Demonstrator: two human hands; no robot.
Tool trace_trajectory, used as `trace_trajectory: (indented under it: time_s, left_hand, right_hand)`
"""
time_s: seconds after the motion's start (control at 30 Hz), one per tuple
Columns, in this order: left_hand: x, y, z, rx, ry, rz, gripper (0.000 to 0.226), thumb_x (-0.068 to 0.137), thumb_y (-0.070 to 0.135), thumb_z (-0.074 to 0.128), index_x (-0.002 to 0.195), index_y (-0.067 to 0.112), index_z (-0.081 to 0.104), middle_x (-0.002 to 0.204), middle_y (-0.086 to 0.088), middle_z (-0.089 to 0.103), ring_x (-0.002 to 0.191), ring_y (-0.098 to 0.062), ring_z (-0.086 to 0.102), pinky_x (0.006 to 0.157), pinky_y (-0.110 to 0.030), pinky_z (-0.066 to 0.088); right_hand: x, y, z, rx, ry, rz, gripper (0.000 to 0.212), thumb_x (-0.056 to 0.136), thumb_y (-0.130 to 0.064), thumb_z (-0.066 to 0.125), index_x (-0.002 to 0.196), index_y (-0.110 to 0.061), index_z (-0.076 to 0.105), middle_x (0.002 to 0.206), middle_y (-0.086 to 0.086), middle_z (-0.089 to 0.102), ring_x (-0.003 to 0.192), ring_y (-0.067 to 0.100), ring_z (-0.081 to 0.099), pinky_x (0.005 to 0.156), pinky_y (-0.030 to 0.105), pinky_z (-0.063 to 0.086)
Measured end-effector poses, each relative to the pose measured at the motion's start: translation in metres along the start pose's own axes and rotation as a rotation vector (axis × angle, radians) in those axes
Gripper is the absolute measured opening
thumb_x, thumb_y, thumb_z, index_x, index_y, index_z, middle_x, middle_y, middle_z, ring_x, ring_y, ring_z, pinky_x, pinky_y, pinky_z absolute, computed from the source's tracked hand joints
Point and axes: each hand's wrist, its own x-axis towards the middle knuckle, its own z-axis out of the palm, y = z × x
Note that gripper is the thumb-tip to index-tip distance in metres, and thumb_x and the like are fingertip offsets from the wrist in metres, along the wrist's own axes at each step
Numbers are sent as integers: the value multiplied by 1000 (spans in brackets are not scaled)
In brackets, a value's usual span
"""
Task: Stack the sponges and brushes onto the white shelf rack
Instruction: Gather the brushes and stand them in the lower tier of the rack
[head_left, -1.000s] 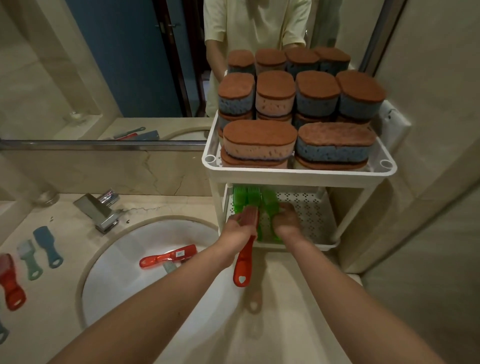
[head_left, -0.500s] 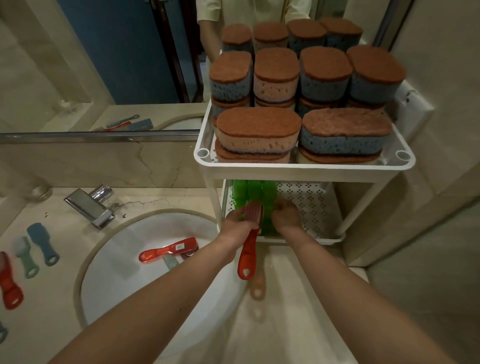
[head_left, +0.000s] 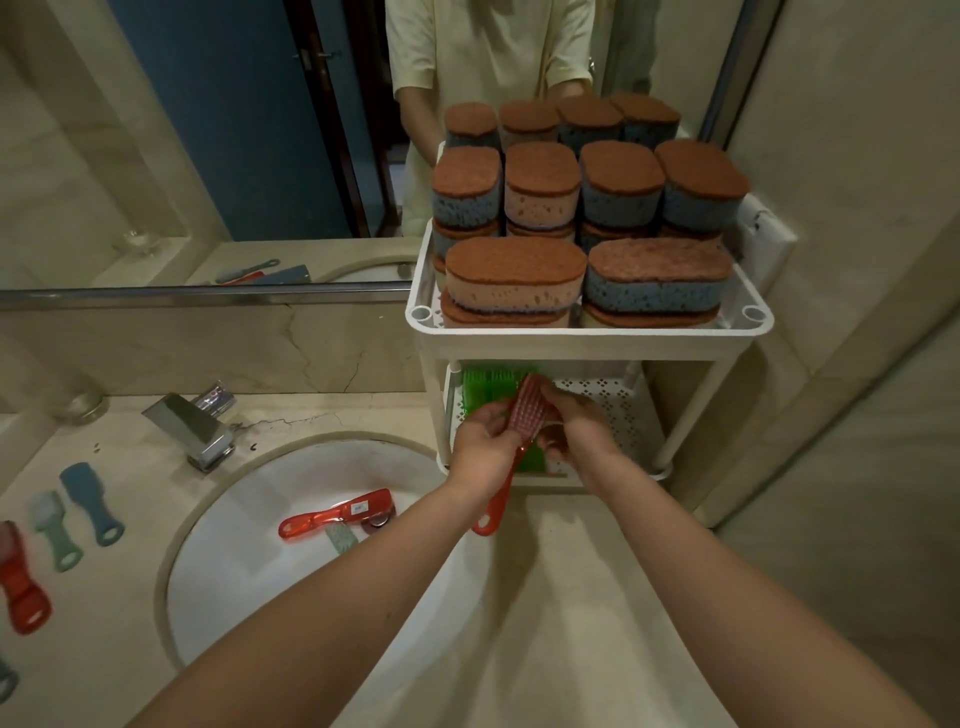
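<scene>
Obs: red brush (head_left: 525, 422) over rack (head_left: 587, 344) lower shelf (head_left: 618, 410), above green brushes (head_left: 485, 385). Left hand (head_left: 485, 453) grips neck; right hand (head_left: 577, 431) pinches head. Likely light, stiff plastic; handle gives the best hold.

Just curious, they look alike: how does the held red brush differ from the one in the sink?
The held brush is gripped by the left hand and right hand at the rack; the sink brush lies untouched in the sink. The sink brush shows a white label; the held brush shows none. Both are red, with holed handles.
</scene>
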Motion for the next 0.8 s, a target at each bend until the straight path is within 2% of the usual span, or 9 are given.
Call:
trace_trajectory:
  time_s: [0.1,0.2,0.3,0.37,0.47,0.53,0.6,0.67,0.8]
  left_hand:
    - [-2,7,4,103,46,97,45,91,3,56,134,17,54,129,-3,59,115,-15,57,99,-25,46]
    - [-3,5,1,240,75,173,51,89,3,55,135,24,53,138,-2,49,127,-19,47,111,-36,38]
    - [-7,6,-1,116,-2,154,47,93,2,48,137,21,52,134,-2,56,124,-18,52,107,-33,41]
    - [-8,9,-2,25,-22,118,35,98,13,45,131,23,55,127,1,60,118,-16,55,102,-29,42]
    - [-7,13,-3,-142,-29,-6,18,100,33,45,114,28,55,119,-1,63,111,-17,59,100,-33,46]
    - [-7,13,-3,-232,-16,-59,22,100,40,44,108,23,56,112,-3,65,102,-16,64,82,-26,52]
    - [-8,12,-3,-278,-10,-68,23,100,42,44,106,22,54,106,-3,66,97,-15,65,70,-19,51]
    - [-9,9,-4,-268,-5,-64,22,99,41,46,105,22,54,105,-3,66,95,-12,65,71,-20,52]
    - [-10,5,-3,-235,20,-83,40,92,41,60,115,9,52,108,-8,64,99,-15,64,87,-32,54]
  right_hand:
    - [-7,-11,4,234,74,-22,30,97,-27,55,115,-4,58,84,12,67,51,13,56,42,24,45]
    - [-14,-15,6,325,102,-92,21,98,-17,52,115,-7,57,97,13,68,60,14,62,52,24,54]
    - [-22,-16,8,307,116,-191,13,96,-6,50,99,-17,58,90,8,71,63,15,68,59,25,57]
    - [-26,-14,7,227,102,-253,17,92,-1,55,98,-17,60,94,8,71,76,20,71,67,27,58]
    - [-29,-5,5,10,35,-299,28,81,12,55,90,-12,65,94,8,71,90,26,68,75,29,57]
    - [-32,2,5,-62,-24,-301,31,81,14,45,78,-9,65,85,8,71,88,27,66,75,29,58]
    - [-31,9,5,-153,-31,-322,30,85,9,44,74,-8,65,86,11,70,90,30,65,83,37,57]
    - [-31,12,5,-227,-9,-348,23,87,2,49,75,-9,66,87,11,70,91,30,64,86,39,53]
    - [-32,11,5,-280,-8,-407,18,85,0,58,80,-15,67,80,0,69,79,14,64,72,17,50]
